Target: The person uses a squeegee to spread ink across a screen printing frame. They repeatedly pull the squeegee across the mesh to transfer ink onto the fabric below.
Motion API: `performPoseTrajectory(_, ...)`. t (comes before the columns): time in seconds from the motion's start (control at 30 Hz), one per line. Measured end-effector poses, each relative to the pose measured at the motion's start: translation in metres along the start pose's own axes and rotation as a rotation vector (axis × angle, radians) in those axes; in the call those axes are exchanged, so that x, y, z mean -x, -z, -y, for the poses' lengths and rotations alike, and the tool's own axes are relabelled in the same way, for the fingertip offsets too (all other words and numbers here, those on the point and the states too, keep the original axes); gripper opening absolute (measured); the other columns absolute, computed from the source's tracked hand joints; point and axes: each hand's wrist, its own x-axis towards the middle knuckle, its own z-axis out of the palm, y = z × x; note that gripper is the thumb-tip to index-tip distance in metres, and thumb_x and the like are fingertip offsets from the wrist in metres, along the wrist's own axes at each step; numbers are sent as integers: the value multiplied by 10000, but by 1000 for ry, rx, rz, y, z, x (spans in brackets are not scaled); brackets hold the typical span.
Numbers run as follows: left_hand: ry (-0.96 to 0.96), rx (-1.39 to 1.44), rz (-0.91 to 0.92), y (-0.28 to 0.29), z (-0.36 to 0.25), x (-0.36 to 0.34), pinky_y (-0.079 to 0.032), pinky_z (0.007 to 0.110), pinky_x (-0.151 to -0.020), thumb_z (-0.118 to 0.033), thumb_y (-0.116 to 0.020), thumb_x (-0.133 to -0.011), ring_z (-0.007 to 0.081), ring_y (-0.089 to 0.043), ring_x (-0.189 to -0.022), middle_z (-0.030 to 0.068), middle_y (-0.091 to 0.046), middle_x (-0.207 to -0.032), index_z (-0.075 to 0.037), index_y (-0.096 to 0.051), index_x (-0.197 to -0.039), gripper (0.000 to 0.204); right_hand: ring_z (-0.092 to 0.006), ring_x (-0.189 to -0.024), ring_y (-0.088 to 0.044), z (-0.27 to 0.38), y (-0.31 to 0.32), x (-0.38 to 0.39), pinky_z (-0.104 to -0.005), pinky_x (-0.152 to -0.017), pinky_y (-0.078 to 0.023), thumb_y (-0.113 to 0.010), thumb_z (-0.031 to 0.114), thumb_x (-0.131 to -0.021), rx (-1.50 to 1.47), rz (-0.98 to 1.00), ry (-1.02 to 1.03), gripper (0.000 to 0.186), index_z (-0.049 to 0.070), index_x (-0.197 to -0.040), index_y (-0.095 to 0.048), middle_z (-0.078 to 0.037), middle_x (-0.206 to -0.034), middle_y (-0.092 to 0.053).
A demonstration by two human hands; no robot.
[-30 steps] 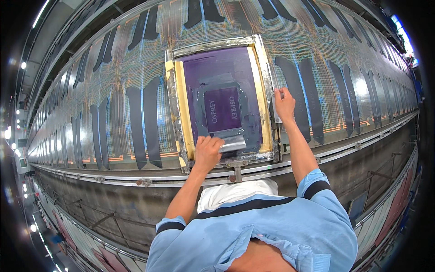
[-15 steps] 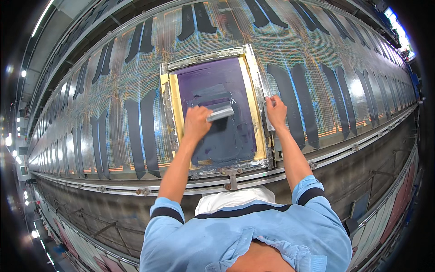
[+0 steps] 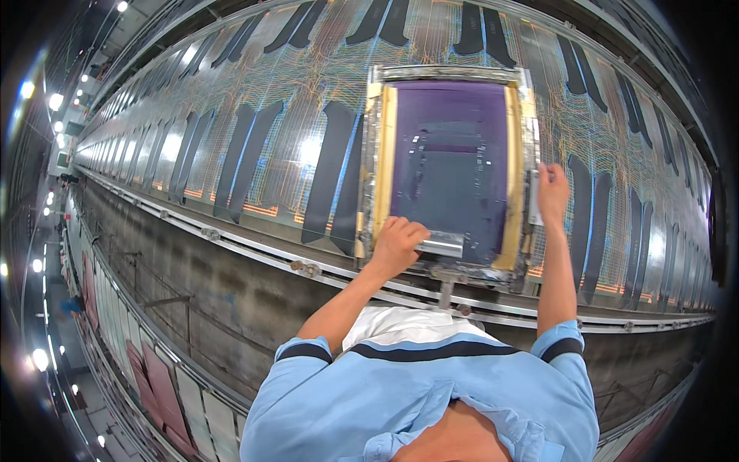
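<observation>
A screen printing frame (image 3: pixel 449 74) with yellow taped sides rests on the long table, its purple mesh (image 3: pixel 454 108) largely covered by a layer of dark grey ink (image 3: pixel 446 189). Near the frame's lower edge my left hand (image 3: pixel 400 242) is closed on a metal squeegee (image 3: pixel 440 243), which lies on the inked screen. My right hand (image 3: pixel 553 192) has its fingers closed on the metal fitting (image 3: pixel 534 199) along the frame's right side. The frame's printed area is hidden under the ink.
The long table (image 3: pixel 193 138) carries several dark grey fabric pieces (image 3: pixel 325 177) in pairs among coloured alignment lines. A metal rail (image 3: pixel 200 228) with bolted stops runs along its near edge. Beyond that edge are a concrete channel (image 3: pixel 146 250) and racks of panels (image 3: pixel 160 377) at the lower left.
My left hand pushed the squeegee up the screen, then drew it back to the lower edge, spreading grey ink over the mesh. The view has shifted, so frame and hands sit farther right.
</observation>
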Motion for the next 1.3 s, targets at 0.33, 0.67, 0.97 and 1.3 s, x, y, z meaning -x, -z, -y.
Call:
performPoseTrajectory(0.33,3,-107,144,110,153,66,-447,388,-860,-31,-795,-638,229,-642,-906,10,-710,-982,-112,-737,-970,346,-294,-774,-709,141,-149,124,-425,-735,-523,-670,325,-995,-236,47,-189,302,31,-937,-632,-160,-845,-737)
performPoseTrajectory(0.67,839,-6,25,159,177,64,-494,487,-630,-346,-782,-816,384,-657,-649,185,-676,-690,-7,-702,-814,348,-404,-799,-700,143,-180,129,-466,-735,-517,-679,346,-980,-105,14,-184,323,29,-938,-634,-195,-857,-728)
performPoseTrajectory(0.97,1150,37,-136,135,185,92,-547,445,-774,-366,-826,-794,364,-738,-796,209,-749,-827,45,-742,-899,433,-383,-801,-710,139,-182,126,-450,-748,-527,-683,347,-978,-12,115,-297,316,35,-953,-643,-197,-849,-724)
performPoseTrajectory(1.3,155,93,182,128,193,14,-457,427,-729,-110,-855,-687,291,-665,-783,73,-727,-862,-71,-730,-869,225,-414,-744,-702,147,-179,124,-456,-675,-522,-666,329,-993,-45,36,-196,275,56,-966,-681,-215,-806,-709)
